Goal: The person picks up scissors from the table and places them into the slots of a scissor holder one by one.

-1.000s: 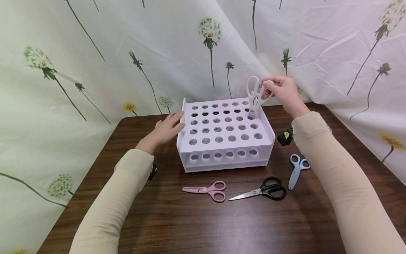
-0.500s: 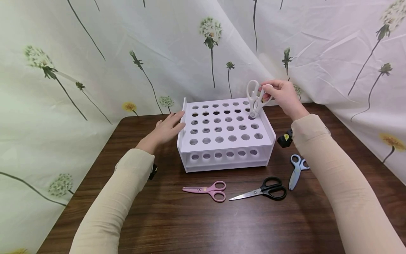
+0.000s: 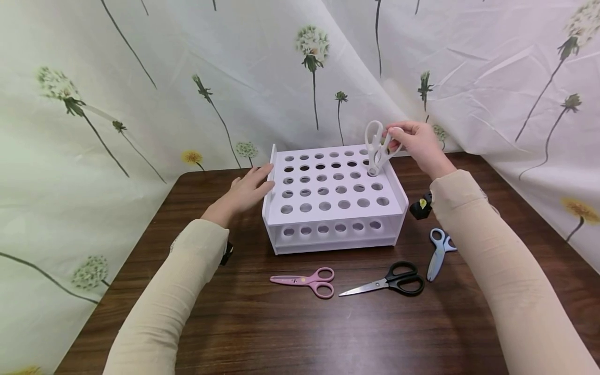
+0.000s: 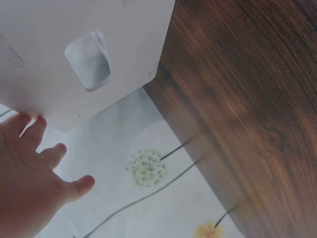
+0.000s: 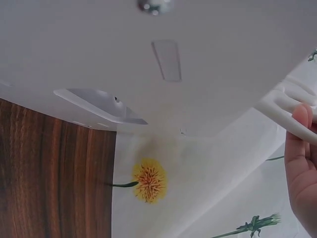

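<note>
A white rack (image 3: pixel 337 213) with rows of round holes stands on the table. White scissors (image 3: pixel 373 170) stand handles-up at its right column, blades down in a hole and hidden. My right hand (image 3: pixel 419 146) pinches their right handle loop between thumb and fingers; in the right wrist view the hand (image 5: pixel 301 178) shows at the edge, on the white handle (image 5: pixel 285 116). At the other end, my left hand (image 3: pixel 244 192) rests its fingertips on the rack's left side panel. The left wrist view shows that hand (image 4: pixel 25 178) with fingers spread against the panel (image 4: pixel 129 44).
In front of the rack lie pink scissors (image 3: pixel 304 280) and black-handled scissors (image 3: pixel 405 278). Light blue scissors (image 3: pixel 437 258) lie to the right, partly behind the right sleeve. A flower-print cloth (image 3: pixel 225 62) hangs behind the brown table (image 3: pixel 300 338).
The white scissors have sunk slightly lower into the hole, and my right hand has come down with them. My left hand stays on the rack's side.
</note>
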### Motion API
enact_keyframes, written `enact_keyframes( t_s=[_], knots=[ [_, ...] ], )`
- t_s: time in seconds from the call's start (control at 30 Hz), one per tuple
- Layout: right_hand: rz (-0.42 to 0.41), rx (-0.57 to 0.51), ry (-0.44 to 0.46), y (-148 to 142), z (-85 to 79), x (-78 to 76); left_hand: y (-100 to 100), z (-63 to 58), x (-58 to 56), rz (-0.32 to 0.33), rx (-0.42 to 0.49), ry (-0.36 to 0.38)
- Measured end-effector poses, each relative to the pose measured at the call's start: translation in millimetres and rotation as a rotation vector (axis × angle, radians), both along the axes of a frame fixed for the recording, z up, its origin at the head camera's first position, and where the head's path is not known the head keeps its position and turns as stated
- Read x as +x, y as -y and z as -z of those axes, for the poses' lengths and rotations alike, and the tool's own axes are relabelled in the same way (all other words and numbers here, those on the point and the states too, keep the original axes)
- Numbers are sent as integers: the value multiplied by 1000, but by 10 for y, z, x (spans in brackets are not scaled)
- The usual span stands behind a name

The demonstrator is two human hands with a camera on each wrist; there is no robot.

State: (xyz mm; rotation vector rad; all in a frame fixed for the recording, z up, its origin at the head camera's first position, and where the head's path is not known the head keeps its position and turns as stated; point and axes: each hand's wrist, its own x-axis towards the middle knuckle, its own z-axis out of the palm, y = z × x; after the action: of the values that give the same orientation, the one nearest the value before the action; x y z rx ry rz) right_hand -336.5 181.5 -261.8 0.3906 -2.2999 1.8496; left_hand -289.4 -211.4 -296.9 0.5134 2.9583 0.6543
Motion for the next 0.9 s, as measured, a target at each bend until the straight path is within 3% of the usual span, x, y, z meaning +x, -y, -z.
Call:
enact_keyframes(
  t_s=[0.47, 0.9],
  knots=[
    [60, 84, -2, -6, -12, 40, -5, -8, 2, 0, 7, 0],
    [2, -92, 5, -14, -5, 39, -6, -13, 1, -4, 7, 7]
  ],
)
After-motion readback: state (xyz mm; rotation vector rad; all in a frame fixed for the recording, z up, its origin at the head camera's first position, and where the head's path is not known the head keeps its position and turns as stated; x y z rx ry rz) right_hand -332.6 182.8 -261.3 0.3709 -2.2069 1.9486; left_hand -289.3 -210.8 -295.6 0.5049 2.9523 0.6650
